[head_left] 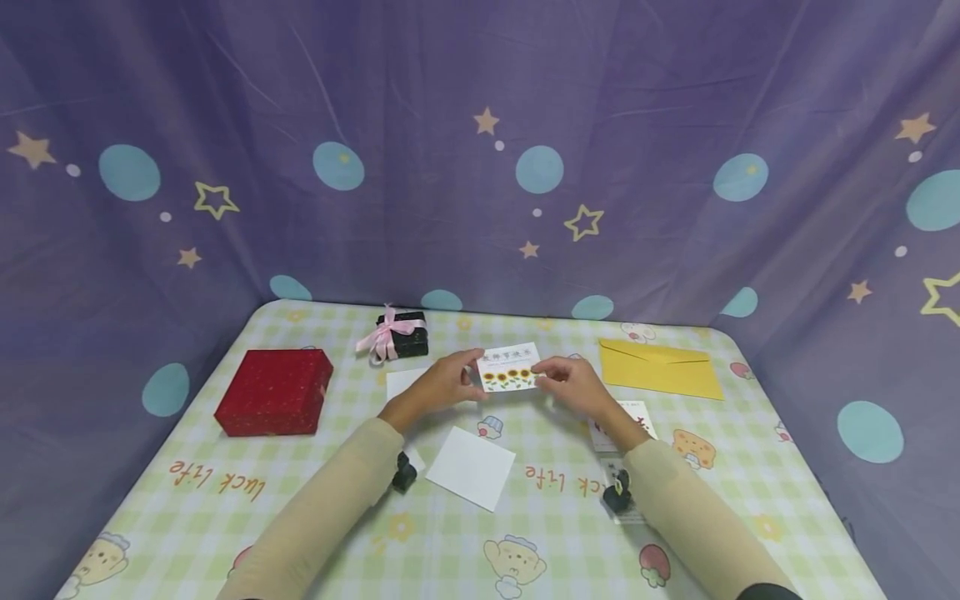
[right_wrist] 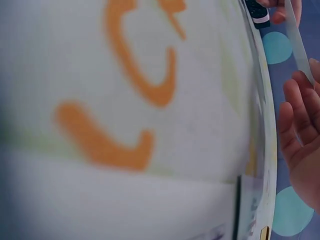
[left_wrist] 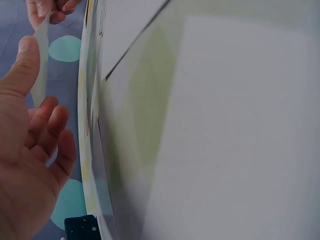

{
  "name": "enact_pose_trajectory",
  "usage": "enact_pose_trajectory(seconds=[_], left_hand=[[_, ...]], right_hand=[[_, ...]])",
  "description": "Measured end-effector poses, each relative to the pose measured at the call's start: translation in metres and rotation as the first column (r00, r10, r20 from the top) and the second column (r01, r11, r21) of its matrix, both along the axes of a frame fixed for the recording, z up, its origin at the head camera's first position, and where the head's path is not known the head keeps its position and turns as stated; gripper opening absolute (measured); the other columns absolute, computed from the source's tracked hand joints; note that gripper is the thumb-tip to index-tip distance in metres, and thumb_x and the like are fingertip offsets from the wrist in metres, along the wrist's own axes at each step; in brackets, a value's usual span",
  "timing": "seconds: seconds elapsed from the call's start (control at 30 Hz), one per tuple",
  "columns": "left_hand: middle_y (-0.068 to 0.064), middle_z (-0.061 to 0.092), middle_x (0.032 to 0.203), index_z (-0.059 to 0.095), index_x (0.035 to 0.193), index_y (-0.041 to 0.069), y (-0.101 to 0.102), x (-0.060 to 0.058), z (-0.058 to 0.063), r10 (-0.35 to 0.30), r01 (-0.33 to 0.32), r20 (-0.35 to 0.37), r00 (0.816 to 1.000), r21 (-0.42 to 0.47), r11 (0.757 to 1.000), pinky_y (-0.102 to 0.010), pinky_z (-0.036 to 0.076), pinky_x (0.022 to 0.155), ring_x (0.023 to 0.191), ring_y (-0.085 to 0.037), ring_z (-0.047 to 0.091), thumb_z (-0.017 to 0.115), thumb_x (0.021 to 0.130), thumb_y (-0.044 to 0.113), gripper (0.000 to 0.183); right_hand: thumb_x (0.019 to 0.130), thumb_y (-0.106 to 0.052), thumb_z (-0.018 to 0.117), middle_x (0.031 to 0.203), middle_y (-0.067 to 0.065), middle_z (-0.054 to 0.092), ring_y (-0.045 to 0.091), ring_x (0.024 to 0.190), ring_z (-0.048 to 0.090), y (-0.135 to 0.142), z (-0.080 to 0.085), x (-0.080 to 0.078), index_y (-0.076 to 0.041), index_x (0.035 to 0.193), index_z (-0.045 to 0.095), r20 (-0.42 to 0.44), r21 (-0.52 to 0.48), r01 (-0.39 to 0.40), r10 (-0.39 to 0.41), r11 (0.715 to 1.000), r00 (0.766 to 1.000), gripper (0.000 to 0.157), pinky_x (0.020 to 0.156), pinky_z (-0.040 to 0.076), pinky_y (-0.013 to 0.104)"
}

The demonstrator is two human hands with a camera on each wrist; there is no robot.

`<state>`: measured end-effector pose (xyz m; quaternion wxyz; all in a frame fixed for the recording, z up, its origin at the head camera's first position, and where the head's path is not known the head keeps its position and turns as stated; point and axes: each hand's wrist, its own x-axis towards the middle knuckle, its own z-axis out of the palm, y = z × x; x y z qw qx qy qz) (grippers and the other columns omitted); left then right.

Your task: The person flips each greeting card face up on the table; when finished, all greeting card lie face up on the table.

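A white greeting card (head_left: 507, 367) with printed characters and a row of sunflowers is held up above the table. My left hand (head_left: 450, 382) pinches its left edge between thumb and fingers. At the opposite edge my right hand (head_left: 573, 383) pinches the lower right part. In the left wrist view the card (left_wrist: 41, 70) shows nearly edge-on, with the left thumb (left_wrist: 25, 65) against it. The right wrist view has the card (right_wrist: 298, 45) edge-on too, meeting the fingers of the right hand (right_wrist: 302, 130).
A red box (head_left: 275, 392) stands at the left, and a black gift box (head_left: 410, 335) with a pink ribbon at the back. A yellow envelope (head_left: 660, 368) lies back right. White cards (head_left: 471, 468) lie in front, and a printed card (head_left: 637, 415) lies partly under the right forearm.
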<state>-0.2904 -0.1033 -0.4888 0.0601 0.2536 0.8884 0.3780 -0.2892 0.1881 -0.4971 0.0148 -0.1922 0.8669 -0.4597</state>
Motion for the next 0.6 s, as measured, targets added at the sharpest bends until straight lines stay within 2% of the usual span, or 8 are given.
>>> enact_pose_trajectory(seconds=[0.13,0.23,0.4,0.6], left_hand=[[-0.011,0.066,0.126,0.032,0.157,-0.001,0.000,0.001,0.001,-0.022,0.022,-0.011,1.000,-0.022,1.000,-0.025,0.052,0.079,0.085,-0.008,0.060,0.088,0.079,0.029,0.101],[-0.010,0.065,0.124,0.028,0.158,-0.003,0.001,0.001,0.001,-0.036,0.036,-0.021,0.999,-0.018,0.999,-0.025,0.052,0.078,0.085,-0.010,0.061,0.089,0.078,0.024,0.105],[-0.008,0.063,0.118,0.023,0.159,-0.005,0.003,0.001,0.003,-0.057,0.057,-0.030,0.998,-0.021,0.998,-0.024,0.051,0.079,0.089,-0.015,0.061,0.089,0.078,0.017,0.106],[-0.010,0.062,0.119,0.022,0.158,-0.008,0.005,0.002,0.004,-0.088,0.088,-0.009,0.996,-0.007,0.996,-0.024,0.052,0.081,0.091,-0.018,0.063,0.089,0.077,0.015,0.108]], right_hand=[[0.090,-0.016,0.076,0.093,0.006,0.076,0.011,0.074,0.066,0.004,-0.001,0.001,-0.010,0.143,0.058,0.047,-0.008,-0.032,0.033,0.999,0.998,0.057,0.067,0.051,0.024],[0.090,-0.014,0.076,0.094,0.007,0.077,0.016,0.073,0.069,0.008,-0.001,0.001,-0.009,0.154,0.044,0.069,-0.010,-0.065,0.066,0.998,0.995,0.072,0.068,0.051,0.023],[0.090,-0.014,0.076,0.094,0.007,0.078,0.023,0.072,0.071,0.011,0.001,0.002,-0.007,0.158,0.034,0.084,0.012,-0.098,0.097,0.995,0.992,0.080,0.068,0.054,0.024],[0.089,-0.016,0.078,0.091,0.006,0.077,0.018,0.072,0.069,0.015,-0.002,0.004,-0.006,0.159,0.031,0.091,0.039,-0.115,0.111,0.993,0.990,0.085,0.071,0.051,0.024]])
